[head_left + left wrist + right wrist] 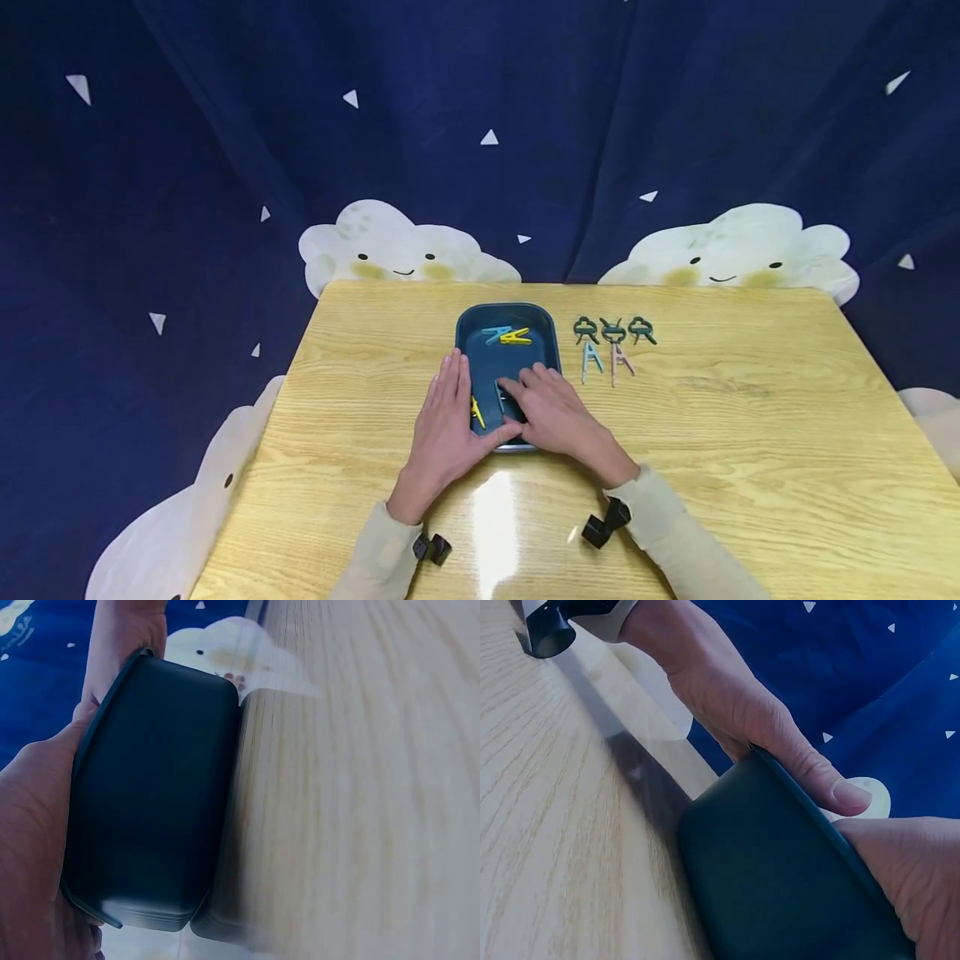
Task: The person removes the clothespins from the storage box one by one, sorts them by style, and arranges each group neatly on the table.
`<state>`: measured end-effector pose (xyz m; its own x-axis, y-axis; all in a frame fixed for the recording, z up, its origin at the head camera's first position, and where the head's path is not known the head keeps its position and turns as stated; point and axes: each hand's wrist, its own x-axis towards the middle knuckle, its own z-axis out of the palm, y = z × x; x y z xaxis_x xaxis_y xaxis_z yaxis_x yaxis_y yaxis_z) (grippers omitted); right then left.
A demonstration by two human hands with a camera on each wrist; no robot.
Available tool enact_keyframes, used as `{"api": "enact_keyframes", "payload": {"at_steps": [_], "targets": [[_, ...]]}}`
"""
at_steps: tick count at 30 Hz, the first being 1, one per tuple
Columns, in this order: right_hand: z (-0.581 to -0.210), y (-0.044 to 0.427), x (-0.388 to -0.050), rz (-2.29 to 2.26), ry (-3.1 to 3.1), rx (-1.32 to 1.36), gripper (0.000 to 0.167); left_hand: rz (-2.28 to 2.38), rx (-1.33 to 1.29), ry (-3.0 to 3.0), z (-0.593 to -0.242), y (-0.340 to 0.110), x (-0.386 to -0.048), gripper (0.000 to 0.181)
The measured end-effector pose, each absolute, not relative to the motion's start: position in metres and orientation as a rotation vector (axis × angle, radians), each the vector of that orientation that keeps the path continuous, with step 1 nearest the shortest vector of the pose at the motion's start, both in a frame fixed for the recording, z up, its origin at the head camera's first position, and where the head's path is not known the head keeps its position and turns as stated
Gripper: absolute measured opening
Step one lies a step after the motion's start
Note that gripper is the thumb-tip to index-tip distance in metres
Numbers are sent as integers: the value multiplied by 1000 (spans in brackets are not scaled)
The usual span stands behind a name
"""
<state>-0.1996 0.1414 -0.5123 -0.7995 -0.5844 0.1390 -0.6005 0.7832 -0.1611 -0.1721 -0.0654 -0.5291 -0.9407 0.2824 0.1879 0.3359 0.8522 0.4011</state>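
Note:
A dark teal tray (510, 358) stands on the table with clothespins in it. My left hand (446, 417) lies along its left rim, fingers straight, thumb stretched across the near end. My right hand (551, 408) reaches in over the right rim and pinches a dark blue clothespin (501, 400) between index finger and thumb. Beside my left fingers lies a yellow clothespin (477, 412), partly covered. Toward the tray's far end a blue clothespin (495, 334) touches another yellow clothespin (516, 336). Both wrist views show the tray's outer wall (154, 787), hiding what is inside.
Right of the tray, three dark green clips (613, 332) form a row on the wooden table (750, 417). Below them lie a light blue clothespin (592, 360) and a pink clothespin (621, 362). A dark blue curtain (450, 125) hangs behind the table.

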Motion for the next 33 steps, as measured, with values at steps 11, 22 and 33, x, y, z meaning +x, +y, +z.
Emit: {"api": "enact_keyframes", "payload": {"at_steps": [11,22,33], "targets": [[-512,137,-206,261,-2950,947,69,-634,-503,-2864,-528,-67,-172,130],[-510,134,-206,187,-3011,863,67,-632,-511,-2858,-529,-66,-172,129],[-512,134,-206,133,-3001,856,60,-629,-499,-2891,-529,-65,-173,130]]}}
